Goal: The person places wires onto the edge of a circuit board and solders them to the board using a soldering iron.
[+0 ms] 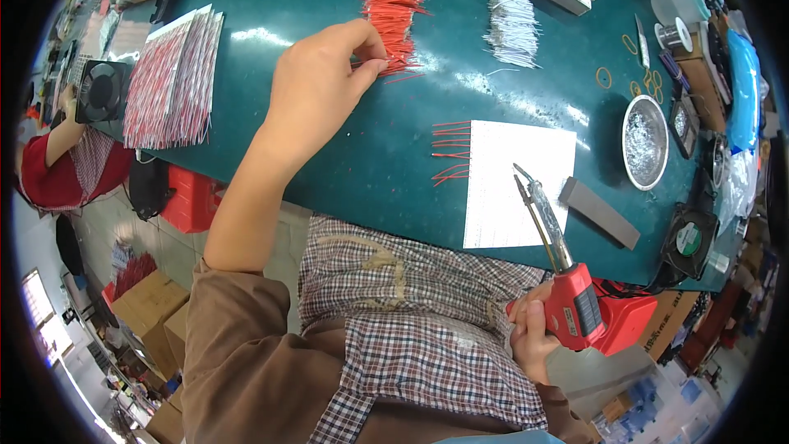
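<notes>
With thumb and forefinger pinched together, my left hand [319, 78] is at the near end of a pile of short red wires [391, 12]. The fingertips close on a red wire, mostly hidden by them. My right hand [532, 332] grips a red soldering gun [573, 304] low by the table's near edge. Its metal tip and thin feed tube point up and left over a white sheet [514, 205]. Several red wires [450, 145] lie in a row, sticking out past the sheet's left edge. A dark grey bar [602, 214] touches the sheet's right side.
White wires [511, 26] lie beyond the sheet. Rightward stand a metal bowl [645, 144] of silvery bits, a solder spool [674, 35] and a small fan [689, 240]. Red-and-white wire bundles [173, 78] and another fan [102, 91] are left, near another person's red sleeve [53, 171].
</notes>
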